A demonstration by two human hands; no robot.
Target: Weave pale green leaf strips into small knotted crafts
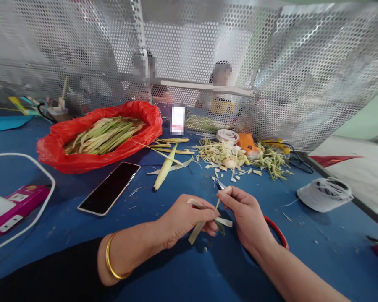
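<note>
- Now left grip (185, 218) pinches leaf strip (198, 231) mid-length, fingers pressed together.
- Right grip (245, 214) pinches its top end.
- Best hold strip taut, grips close, above worktop (176, 268).

Left hand (185, 220) sits low at six o'clock, forearm slanting in from eight, fingers curled and pinched against the thumb. Right hand (245, 218) is just beside it, forearm in from four, thumb and forefinger pinched.

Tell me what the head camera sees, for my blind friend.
The left hand and right hand pinch a pale leaf strip over a blue table. Behind lie a phone, a red bag of leaves and cuttings.
</note>
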